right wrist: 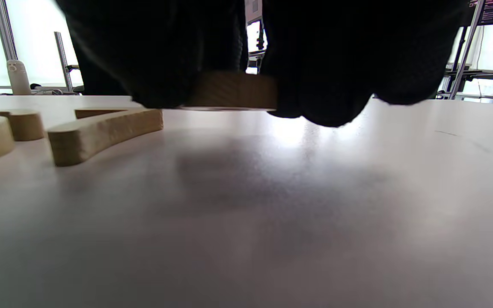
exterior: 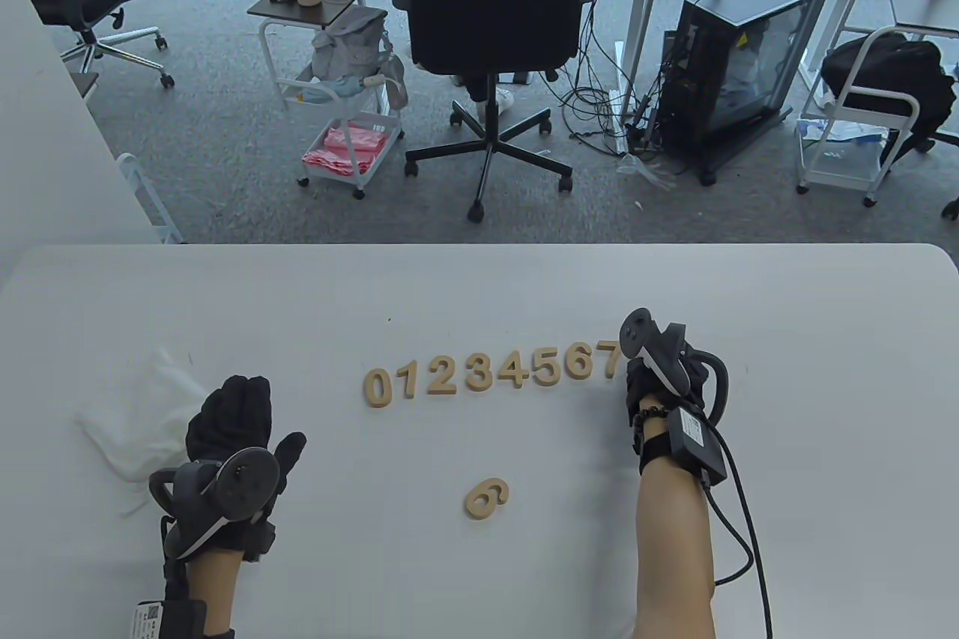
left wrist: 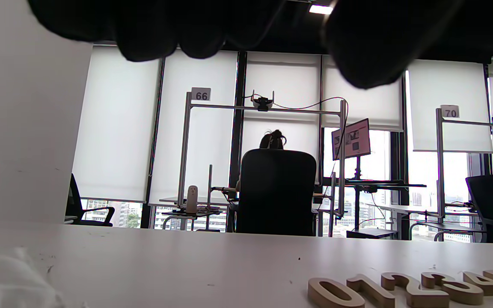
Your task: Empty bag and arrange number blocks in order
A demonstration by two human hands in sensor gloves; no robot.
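While the row stands at 0 to 7, I log the following.

Step in hand: I judge this to be placing the eighth-place block; the right hand (exterior: 659,377) sits at the right end of the row, just beside the 7 (exterior: 610,360).

Right grip: in the right wrist view, the gloved fingers (right wrist: 165,64) pinch a wooden block (right wrist: 233,90) between them, held just off the tabletop (exterior: 479,279). Which digit it is I cannot read; by the order it ought to be 8.

Left grip: the left hand (exterior: 236,437) lies palm down on the tabletop, fingers spread loosely, holding nothing. It rests at the edge of the white bag (exterior: 138,414).

Bag: crumpled flat at the left side of the tabletop, well apart from the row; appears emptied.

Row: 0 (exterior: 378,388), then 1, 2, 3, 4, 5, 6, 7, running left to right with a slight upward slant, blocks close together.

Loose block: one block (exterior: 487,498) lies alone nearer me, below the row and apart from it. It reads as a 6 or 9; since a 6 is already in the row, I take it as the 9.

Next move calls for: lowering the held block flat beside the 7, matching the row's spacing and line, then releasing without nudging the 7.

After that: the loose block wants turning the right way up and setting at the far right end.
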